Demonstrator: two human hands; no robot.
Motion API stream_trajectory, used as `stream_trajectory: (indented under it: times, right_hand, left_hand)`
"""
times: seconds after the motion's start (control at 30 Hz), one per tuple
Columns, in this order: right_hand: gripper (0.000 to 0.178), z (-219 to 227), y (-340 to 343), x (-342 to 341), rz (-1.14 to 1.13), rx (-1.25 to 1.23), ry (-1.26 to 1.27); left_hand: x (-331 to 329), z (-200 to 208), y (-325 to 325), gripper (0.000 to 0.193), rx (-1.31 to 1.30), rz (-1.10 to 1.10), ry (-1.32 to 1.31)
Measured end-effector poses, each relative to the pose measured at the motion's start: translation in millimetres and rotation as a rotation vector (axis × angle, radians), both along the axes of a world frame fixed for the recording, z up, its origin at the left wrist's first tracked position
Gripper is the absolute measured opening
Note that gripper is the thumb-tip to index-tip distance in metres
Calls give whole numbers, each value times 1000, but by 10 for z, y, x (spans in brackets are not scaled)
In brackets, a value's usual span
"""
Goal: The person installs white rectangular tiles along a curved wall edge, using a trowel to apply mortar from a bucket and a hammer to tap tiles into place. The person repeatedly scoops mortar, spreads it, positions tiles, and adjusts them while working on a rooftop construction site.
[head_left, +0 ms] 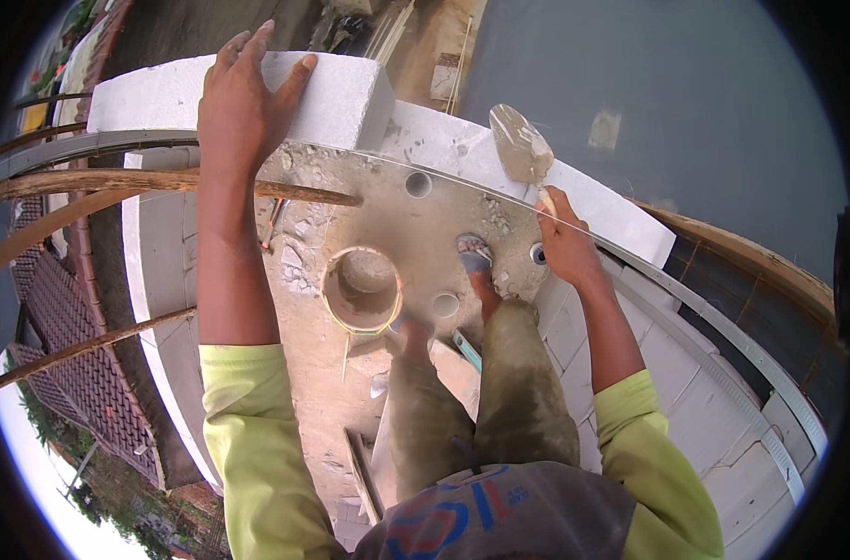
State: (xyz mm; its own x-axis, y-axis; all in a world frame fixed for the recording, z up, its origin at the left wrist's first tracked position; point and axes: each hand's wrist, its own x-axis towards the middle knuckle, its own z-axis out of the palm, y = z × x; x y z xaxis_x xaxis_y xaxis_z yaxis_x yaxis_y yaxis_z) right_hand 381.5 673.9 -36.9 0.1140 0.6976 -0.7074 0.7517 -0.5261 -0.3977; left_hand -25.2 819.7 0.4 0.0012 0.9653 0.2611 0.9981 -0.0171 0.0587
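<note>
My left hand [243, 103] lies on a white lightweight block [345, 103], its fingers stretched toward the far edge and its thumb apart. That block sits on top of the curving wall at the upper left. To its right runs the lower course of white blocks [621, 210], with grey crumbs of mortar on its top. My right hand [567, 238] is closed round the handle of a trowel [516, 140]. The trowel's mortar-smeared blade is over the lower course, pointing away from me. A thin taut string [425, 170] passes along the near side of the wall.
Below stands a round bucket [326, 291] holding grey material. A wooden pole [303, 191] juts in from the left. Pipe openings [418, 184] and rubble [299, 266] are on the floor near my feet. Block walls flank both sides; a tiled roof [89, 327] lies at the left.
</note>
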Motion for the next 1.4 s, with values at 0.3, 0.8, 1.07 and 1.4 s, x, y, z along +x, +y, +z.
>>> stream_trajectory:
  times: [0.3,0.8,1.07,1.4]
  right_hand:
    - [52,-219,-308,215,184,154,46]
    - [53,-368,-62,-140,244,138,16]
    - [54,-267,59,-185,284,73,34]
    - [55,-396,-53,-360,265,151,52]
  left_hand:
    - [81,107,25,75,-52,3,-93]
    - [19,-56,54,78,24,-63,-85]
    - [-64,-57,26,79,-17,-31,-47]
    - [-65,-55,87,82,-25,-53,-107]
